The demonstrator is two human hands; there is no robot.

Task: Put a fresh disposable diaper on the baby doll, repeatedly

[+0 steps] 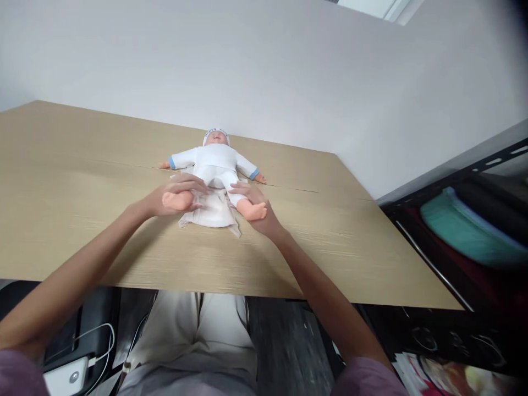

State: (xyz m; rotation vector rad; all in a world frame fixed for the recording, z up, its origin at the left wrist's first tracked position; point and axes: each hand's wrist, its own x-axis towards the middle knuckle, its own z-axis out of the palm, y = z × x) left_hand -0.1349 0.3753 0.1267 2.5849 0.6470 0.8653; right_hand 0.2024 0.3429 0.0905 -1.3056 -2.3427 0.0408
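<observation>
A baby doll (215,157) in a white suit with blue cuffs and a white cap lies on its back on the wooden table, arms spread and legs toward me. Beneath its hips a white diaper (212,212) is spread out, its front end reaching toward me. My left hand (171,195) is wrapped round the doll's leg on the left, with the bare foot showing in front of the fingers. Around the other leg, just above its foot, my right hand (256,206) is curled. Both hands are slightly blurred.
The wooden table (103,236) meets a pale wall at the back. On the right stands a black rack (412,231) with folded teal cloth (470,231). A white power bank (68,377) with a cable lies on a black seat at lower left.
</observation>
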